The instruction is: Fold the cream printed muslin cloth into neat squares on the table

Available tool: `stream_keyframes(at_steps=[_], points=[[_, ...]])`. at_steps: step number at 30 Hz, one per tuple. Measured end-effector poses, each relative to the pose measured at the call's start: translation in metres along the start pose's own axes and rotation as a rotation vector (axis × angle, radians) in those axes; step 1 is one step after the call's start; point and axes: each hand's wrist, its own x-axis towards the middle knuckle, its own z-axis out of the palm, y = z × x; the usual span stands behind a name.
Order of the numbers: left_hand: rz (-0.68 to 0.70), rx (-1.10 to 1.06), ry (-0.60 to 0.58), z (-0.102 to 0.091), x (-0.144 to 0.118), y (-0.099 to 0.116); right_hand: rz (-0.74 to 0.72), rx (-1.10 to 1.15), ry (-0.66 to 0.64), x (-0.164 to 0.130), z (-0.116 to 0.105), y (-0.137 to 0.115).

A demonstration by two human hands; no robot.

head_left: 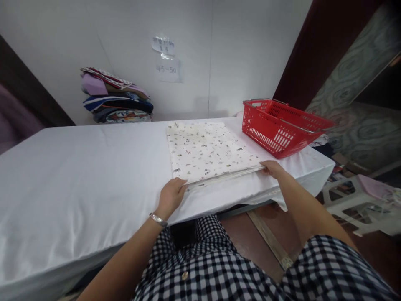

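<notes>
Fingertips of both hands are hidden under the folded printed cloth (206,150). Left hand (171,194) and right hand (272,167) pinch its near corners. It lies centre-table, long axis toward 12 o'clock.

Soft, even indoor light falls from above, leaving the white table cover (78,167) bright, with mild glare near its left front. Shadows are faint. Wide-angle distortion bends the table edge and stretches the corners. The paper notes (166,58) on the wall are too blurred to read.
</notes>
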Motion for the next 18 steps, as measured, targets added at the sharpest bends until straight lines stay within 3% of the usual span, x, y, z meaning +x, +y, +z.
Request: stream_keyframes(at_steps=[4,7,9,12,15,18], points=[[0.021,0.182,-0.141,-0.005,-0.002,0.002,0.037,-0.150,0.057,0.002,0.001,0.005],[0.054,0.266,-0.168,-0.005,0.001,0.009,-0.009,-0.273,0.125,0.003,0.002,0.003],[0.090,0.295,-0.159,-0.003,0.005,0.014,-0.165,-0.440,0.208,-0.002,0.003,0.001],[0.153,0.299,-0.163,0.003,0.013,0.021,-0.580,-0.681,0.255,-0.016,0.013,-0.001],[0.201,0.264,-0.182,0.011,0.023,0.030,-0.937,-0.703,0.075,-0.033,0.033,0.000],[0.215,0.246,-0.199,0.017,0.032,0.040,-1.098,-0.705,-0.059,-0.043,0.052,0.001]])
